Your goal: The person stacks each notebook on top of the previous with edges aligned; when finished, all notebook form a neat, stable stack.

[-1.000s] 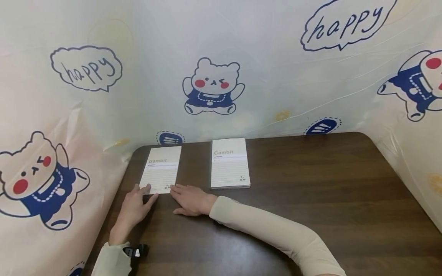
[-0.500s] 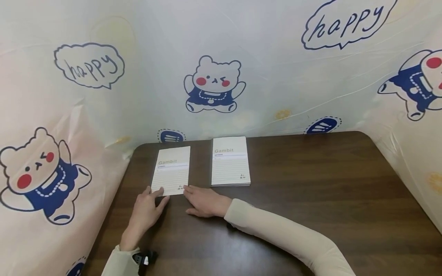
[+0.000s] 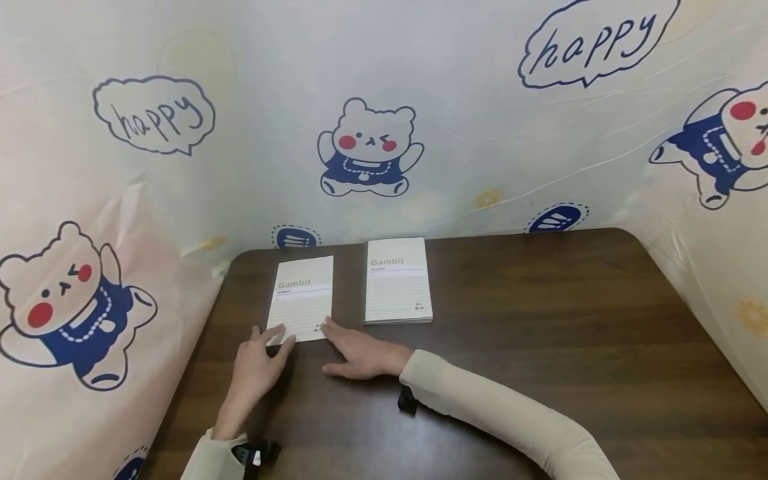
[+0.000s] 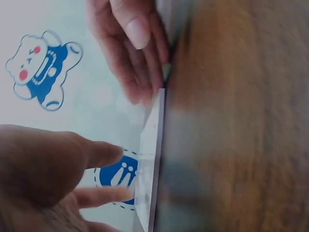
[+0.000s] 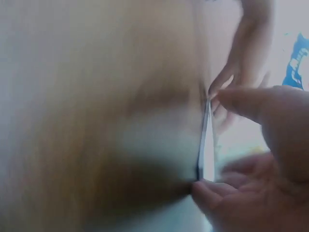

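A white notebook (image 3: 302, 297) marked "Gambit" lies flat near the back left of the table. My left hand (image 3: 258, 363) is at its near left corner, fingers fairly straight and thumb spread apart along the near edge. At the near right corner, the fingertips of my right hand (image 3: 363, 353) touch the notebook, with the thumb held away. The left wrist view shows the notebook (image 4: 150, 164) edge-on between both hands. In the right wrist view, the notebook (image 5: 206, 145) appears as a thin strip by the right fingertips. Neither hand curls round it.
A second "Gambit" notebook (image 3: 398, 283), looking thicker, perhaps a stack, lies a short gap to the right. The brown wooden table (image 3: 540, 320) stretches to the right. A printed curtain (image 3: 468, 133) with bears stands behind and at the sides.
The left notebook has slid right, towards the other one, with both hands following. In the last half second it has barely moved, and the right fingers have shifted slightly at its corner.
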The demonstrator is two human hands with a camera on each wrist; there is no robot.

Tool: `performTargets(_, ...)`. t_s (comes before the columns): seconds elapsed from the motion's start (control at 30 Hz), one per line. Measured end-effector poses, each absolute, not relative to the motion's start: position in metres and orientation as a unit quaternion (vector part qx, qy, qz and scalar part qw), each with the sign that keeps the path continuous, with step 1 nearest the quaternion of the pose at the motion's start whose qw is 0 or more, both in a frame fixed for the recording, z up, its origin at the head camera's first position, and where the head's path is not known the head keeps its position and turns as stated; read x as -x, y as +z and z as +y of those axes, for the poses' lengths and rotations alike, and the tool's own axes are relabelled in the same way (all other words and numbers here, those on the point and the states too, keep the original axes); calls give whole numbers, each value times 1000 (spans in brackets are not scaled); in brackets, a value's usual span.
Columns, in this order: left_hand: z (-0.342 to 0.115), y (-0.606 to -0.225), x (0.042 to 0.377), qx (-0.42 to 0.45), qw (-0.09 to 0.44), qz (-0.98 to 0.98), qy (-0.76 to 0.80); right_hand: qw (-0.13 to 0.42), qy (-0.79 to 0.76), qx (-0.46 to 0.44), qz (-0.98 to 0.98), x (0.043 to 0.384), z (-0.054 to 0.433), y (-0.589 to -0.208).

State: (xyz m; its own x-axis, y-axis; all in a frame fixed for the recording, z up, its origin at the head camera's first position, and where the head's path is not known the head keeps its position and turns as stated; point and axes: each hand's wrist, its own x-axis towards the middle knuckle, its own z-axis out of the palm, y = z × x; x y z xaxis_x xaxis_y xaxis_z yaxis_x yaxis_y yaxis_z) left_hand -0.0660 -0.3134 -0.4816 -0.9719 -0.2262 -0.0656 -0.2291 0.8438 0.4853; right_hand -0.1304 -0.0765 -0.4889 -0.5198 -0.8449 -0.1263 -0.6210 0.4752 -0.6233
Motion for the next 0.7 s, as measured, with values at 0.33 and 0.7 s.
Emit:
performTargets(0.33,-325,-477,70,205,-6,887,414,343,-654,162,654,119,-84,-493)
performTargets(0.7,-347,-485,68,261,-8,808,529,306,-831,-18,465,113,-92,-502)
